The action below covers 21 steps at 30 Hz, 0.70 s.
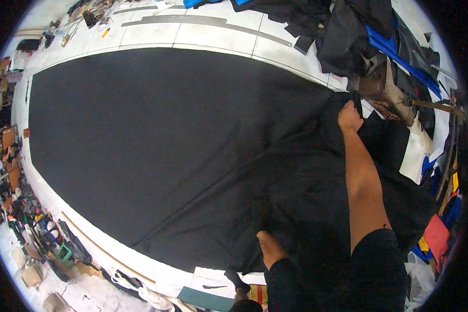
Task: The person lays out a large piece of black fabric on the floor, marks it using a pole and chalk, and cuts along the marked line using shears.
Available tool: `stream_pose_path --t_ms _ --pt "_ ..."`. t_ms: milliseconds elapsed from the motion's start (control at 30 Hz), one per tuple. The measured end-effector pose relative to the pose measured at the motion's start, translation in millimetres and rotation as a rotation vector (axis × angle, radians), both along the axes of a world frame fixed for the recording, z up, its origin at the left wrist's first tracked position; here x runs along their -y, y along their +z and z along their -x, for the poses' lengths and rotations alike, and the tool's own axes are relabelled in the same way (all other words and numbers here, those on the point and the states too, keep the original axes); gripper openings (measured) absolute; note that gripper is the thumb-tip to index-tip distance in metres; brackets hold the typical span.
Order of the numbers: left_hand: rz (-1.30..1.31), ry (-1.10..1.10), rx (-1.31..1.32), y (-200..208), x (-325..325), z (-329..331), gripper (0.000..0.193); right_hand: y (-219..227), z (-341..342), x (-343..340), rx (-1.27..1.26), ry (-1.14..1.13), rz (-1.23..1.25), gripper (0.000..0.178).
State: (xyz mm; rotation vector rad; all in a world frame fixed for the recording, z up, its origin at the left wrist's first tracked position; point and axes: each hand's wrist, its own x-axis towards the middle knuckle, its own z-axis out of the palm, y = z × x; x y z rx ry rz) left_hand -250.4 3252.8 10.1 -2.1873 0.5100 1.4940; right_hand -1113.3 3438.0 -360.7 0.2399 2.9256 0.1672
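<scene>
A large sheet of black fabric (pixel 140 130) lies over most of the white table, smooth on the left and creased on the right. My right hand (pixel 350 117) is closed on a bunched part of it at the far right edge. The near right part of the fabric is rumpled around my arms. My left forearm (pixel 271 250) reaches into it from the lower edge, and the fabric hides the hand. A worn brown block-shaped object (pixel 382 88) stands just beyond my right hand.
Long metal rulers (pixel 208 22) lie along the far side of the white table (pixel 156 35). Black and blue cloth pieces (pixel 343 47) are heaped at the far right. Tools and clutter crowd the floor at left. A dark green panel (pixel 205 299) is by the near edge.
</scene>
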Motion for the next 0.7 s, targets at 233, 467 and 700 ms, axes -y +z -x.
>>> stream_pose_path --t_ms 233,467,700 --pt "-0.117 -0.114 0.059 -14 -13 -18 0.052 -13 -96 29 0.336 0.309 0.111 0.061" --pt "-0.134 -0.125 0.013 -17 -36 -36 0.078 -15 -194 22 0.339 0.524 0.151 0.051" --pt "0.129 -0.339 -0.112 -4 -59 -31 0.032 43 -290 10 0.732 0.451 0.404 0.040"
